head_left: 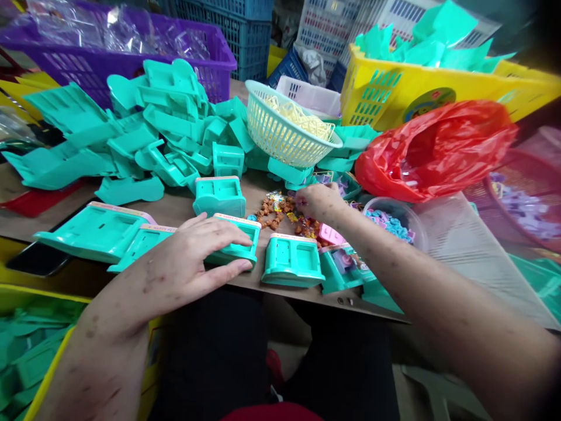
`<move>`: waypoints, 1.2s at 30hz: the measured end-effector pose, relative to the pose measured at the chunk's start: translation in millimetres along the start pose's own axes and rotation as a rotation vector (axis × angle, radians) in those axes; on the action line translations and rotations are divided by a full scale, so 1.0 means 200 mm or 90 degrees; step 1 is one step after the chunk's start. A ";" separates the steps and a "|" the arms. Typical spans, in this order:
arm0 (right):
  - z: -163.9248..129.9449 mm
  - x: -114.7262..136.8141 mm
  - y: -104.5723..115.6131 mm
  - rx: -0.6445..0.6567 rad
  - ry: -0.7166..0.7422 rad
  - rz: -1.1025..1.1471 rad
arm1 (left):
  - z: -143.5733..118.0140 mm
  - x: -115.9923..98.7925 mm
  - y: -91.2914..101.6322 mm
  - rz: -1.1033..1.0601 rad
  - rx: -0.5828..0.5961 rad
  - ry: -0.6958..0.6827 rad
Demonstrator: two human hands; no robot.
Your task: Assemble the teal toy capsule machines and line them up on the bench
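- Our left hand (193, 260) lay flat, fingers spread over a teal housing (236, 242), thumb against its near side, as if to steady it.
- Our right hand (318, 202) pinched among small orange pieces (274, 213), fingertips together.
- Beyond these fingers stood a mesh basket (284, 131) and piled teal parts (166, 128).

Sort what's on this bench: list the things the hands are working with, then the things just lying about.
In hand:
left hand on teal plastic housing
right hand at pile of small brown pieces

Lying about:
red plastic bag
white basket
purple crate
yellow crate
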State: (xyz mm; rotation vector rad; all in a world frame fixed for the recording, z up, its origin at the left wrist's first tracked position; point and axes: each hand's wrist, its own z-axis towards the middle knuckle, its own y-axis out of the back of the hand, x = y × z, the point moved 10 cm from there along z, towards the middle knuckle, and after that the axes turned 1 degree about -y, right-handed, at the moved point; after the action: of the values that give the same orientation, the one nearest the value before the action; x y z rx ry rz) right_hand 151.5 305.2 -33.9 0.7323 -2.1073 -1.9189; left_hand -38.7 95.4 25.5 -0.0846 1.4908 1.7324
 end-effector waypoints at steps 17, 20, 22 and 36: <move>-0.53 0.35 0.26 -0.023 0.249 0.455 | 0.18 -0.10 -0.12 0.030 -0.084 0.036; -0.51 0.34 0.20 -0.035 0.259 0.438 | 0.20 -0.09 -0.19 0.062 -0.050 0.052; -0.51 0.33 0.19 -0.039 0.255 0.442 | 0.20 -0.09 -0.21 0.066 -0.041 0.059; -0.55 0.35 0.23 -0.065 0.246 0.347 | 0.23 -0.11 -0.25 0.113 -0.059 0.011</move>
State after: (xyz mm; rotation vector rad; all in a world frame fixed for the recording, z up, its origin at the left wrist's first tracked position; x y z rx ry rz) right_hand 132.7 176.1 13.4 0.4041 -1.7267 -1.4435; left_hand 25.7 120.3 11.5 -0.0150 1.4670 1.9474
